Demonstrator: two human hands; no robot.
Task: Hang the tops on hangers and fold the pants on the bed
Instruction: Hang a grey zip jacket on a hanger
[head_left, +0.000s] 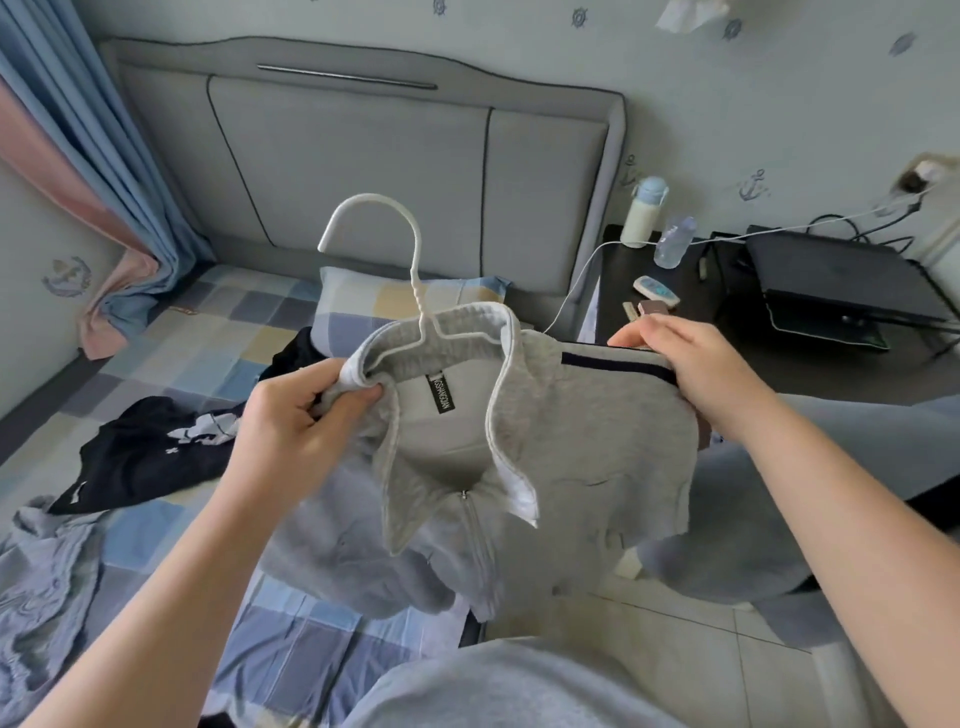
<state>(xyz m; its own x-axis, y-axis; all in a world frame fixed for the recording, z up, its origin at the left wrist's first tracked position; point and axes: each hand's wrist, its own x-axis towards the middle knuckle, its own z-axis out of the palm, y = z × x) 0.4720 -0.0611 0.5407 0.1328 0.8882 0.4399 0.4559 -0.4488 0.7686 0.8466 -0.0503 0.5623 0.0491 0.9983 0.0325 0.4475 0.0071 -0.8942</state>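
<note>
One grey zip-collared top (571, 457) is held mid-frame on a white plastic hanger (414, 270), collar pinched by the left hand (291, 431), shoulder gripped by the right hand (696, 374). A black garment (140, 457) and a pale-blue garment (41, 582) are left unsorted on the checked bed (208, 332), lower left.

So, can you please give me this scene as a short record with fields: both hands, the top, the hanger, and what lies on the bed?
left hand: grips the collar of the grey zip top
right hand: grips the top's shoulder, beside a dark stripe
white hanger: inside the neck opening, hook above the collar
bed: checked sheet; a dark garment and a blue-grey garment lie unfolded on it
nightstand: a bottle stands on it
</note>
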